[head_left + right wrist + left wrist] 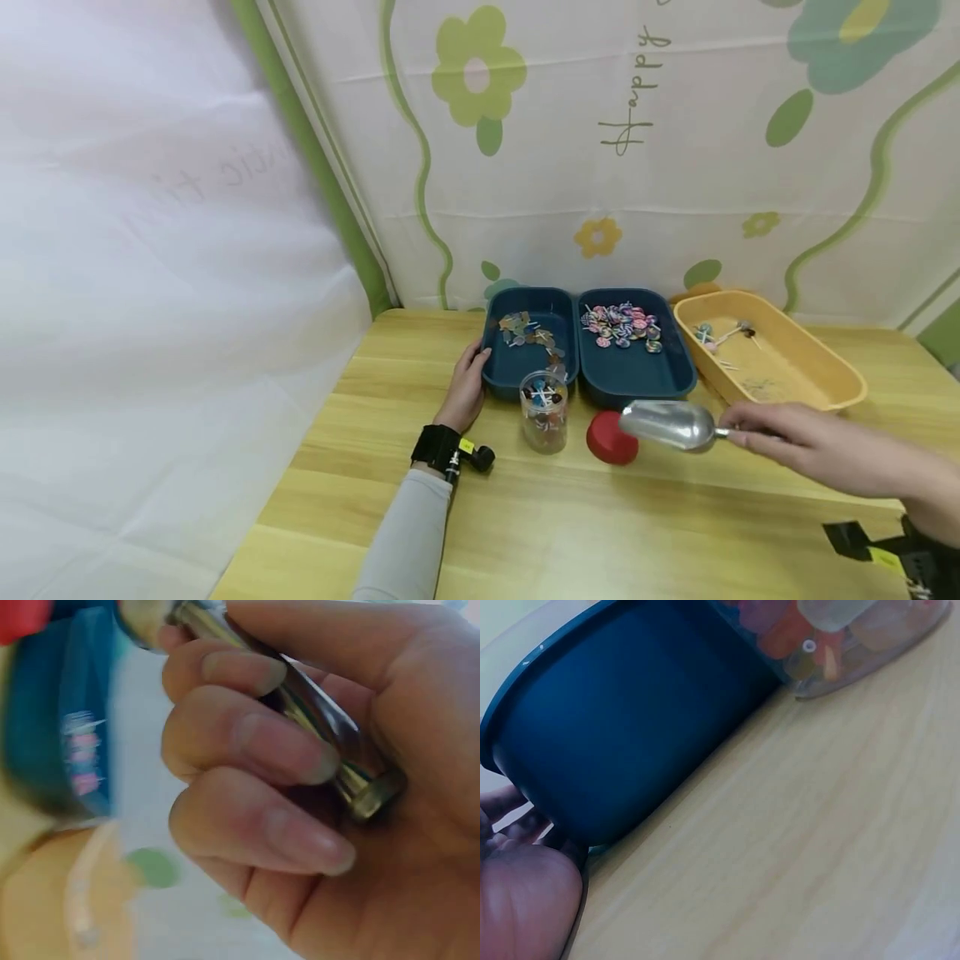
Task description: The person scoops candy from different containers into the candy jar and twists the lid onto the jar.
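My right hand (817,442) grips the handle of a metal scoop (671,425), its fingers curled round the shiny shaft (330,720) in the right wrist view. The scoop hangs above the table, its bowl pointing left and partly overlapping a red lid (613,437). My left hand (467,390) rests against the outer left wall of a dark blue bin (517,367), fingers below the rim in the left wrist view. Inside that bin lie small translucent candies (543,337). A clear jar (545,429) stands open in front, with lollipops and other colourful pieces inside.
A second blue bin (637,371) with swirled lollipops (622,323) stands right beside the first. Further right is a yellow bin (795,362) holding a few lollipops. A printed cloth (540,183) hangs behind the wooden table (540,525), and white cloth hangs at the left.
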{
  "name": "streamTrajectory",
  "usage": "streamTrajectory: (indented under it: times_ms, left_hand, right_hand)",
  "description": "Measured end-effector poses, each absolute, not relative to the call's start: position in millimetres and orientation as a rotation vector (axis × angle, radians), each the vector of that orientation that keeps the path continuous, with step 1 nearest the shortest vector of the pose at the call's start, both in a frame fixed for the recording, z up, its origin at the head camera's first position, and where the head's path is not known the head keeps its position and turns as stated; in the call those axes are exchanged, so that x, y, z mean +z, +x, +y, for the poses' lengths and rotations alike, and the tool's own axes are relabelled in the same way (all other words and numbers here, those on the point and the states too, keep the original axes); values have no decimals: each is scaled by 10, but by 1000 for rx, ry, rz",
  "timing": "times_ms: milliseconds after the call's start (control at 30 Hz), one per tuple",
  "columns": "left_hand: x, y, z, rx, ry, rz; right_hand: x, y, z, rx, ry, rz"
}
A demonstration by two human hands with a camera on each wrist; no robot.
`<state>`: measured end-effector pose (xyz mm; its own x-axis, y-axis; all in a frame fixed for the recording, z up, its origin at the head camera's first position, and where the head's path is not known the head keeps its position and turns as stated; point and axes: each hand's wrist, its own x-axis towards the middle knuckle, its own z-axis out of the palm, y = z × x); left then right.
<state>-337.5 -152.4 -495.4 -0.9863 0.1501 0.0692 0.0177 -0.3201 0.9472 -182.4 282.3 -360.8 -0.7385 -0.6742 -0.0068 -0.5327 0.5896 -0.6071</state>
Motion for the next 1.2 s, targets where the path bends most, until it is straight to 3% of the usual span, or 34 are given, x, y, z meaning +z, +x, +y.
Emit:
streamTrajectory:
  times_ms: [333, 533, 733, 1200]
  left_hand:
    - [-4962, -3377, -1516, 2467, 220, 1785]
    - [-4966, -3372, -1540, 2465, 218, 1782]
    - [-4955, -3366, -1548, 2478, 209, 1796]
    - [-4948, -3363, -1522, 2482, 178, 1785]
  right_hand:
    - [-4234, -1903, 3222, -1039, -920, 2430]
    - [-4435, -1986, 3142, -1048, -999, 2480]
    - [-4408, -2023, 2984, -914, -941, 2661]
    - [-4332, -2111, 3141, -743, -804, 2846]
